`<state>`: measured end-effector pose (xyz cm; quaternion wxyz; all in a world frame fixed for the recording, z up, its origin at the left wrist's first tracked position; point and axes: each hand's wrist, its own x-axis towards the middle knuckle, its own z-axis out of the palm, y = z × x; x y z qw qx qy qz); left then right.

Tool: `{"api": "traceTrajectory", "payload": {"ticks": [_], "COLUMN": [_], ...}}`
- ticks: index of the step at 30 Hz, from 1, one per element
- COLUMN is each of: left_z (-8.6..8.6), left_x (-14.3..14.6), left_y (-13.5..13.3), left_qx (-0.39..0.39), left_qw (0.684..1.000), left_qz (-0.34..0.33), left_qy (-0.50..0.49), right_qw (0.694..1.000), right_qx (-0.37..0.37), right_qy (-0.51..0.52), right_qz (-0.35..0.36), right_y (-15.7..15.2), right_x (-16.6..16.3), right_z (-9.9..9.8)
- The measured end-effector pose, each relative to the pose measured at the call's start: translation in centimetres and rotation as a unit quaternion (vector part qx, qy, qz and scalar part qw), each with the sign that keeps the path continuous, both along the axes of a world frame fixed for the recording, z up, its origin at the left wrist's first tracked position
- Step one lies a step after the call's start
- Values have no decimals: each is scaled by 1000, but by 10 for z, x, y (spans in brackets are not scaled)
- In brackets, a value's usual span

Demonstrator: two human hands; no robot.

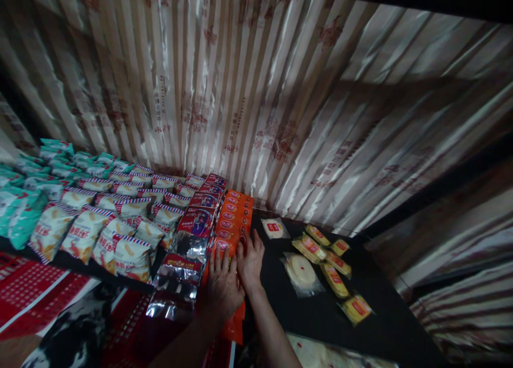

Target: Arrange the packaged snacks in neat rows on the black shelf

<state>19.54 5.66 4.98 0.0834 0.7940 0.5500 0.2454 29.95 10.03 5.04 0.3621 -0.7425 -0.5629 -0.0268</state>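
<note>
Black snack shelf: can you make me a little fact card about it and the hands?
Left hand: fingers spread, resting on orange packets
Right hand: beside it, at the orange row's right edge
Left side: shiny dark-red-and-silver packets, white snack bags with striped edges, teal bags
Right side: yellow packs, round pale food in clear wrap
Behind: pleated, printed curtain

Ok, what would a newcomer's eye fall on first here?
Probably the bright orange packets near the centre, with the left hand on them and the right hand at their right edge. Shiny dark-red packets lie alongside to the left, and farther left stand rows of white snack bags, then teal bags.
</note>
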Motion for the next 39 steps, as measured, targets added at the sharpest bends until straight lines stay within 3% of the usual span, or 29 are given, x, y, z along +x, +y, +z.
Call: {"api": "traceTrajectory", "payload": {"ticks": [3, 7, 13, 19, 26, 31, 34, 37, 39], "left_z": [4, 6, 5, 0, -2, -5, -6, -4, -3], "left_x": [0, 2, 4, 6, 5, 5, 5, 5, 5], "left_y": [-2, -3, -3, -4, -4, -4, -4, -3, -3], "left_qx": [9, 0, -12, 4, 19, 37, 43, 28, 12], "left_qw": [1000, 1000, 999, 999, 999, 999, 999, 999, 1000], "left_qz": [4, 12, 30, 40, 35, 35, 29, 23, 21], "left_qy": [2, -4, -14, -1, 9, 15, 15, 13, 12], "right_qw": [997, 986, 967, 958, 947, 971, 995, 984, 971], "right_qx": [-20, -106, -204, -210, -220, -136, -38, -4, 12], "right_qy": [-51, -88, -96, -151, -155, -97, 9, 178, 239], "right_qz": [51, 95, 123, 124, 177, 172, 93, 3, -29], "right_y": [18, 53, 95, 112, 122, 116, 102, 82, 64], "right_x": [-2, -8, -16, -11, -6, 2, 18, 36, 43], "right_z": [14, 28, 29, 26, 25, 24, 19, 13, 15]}}
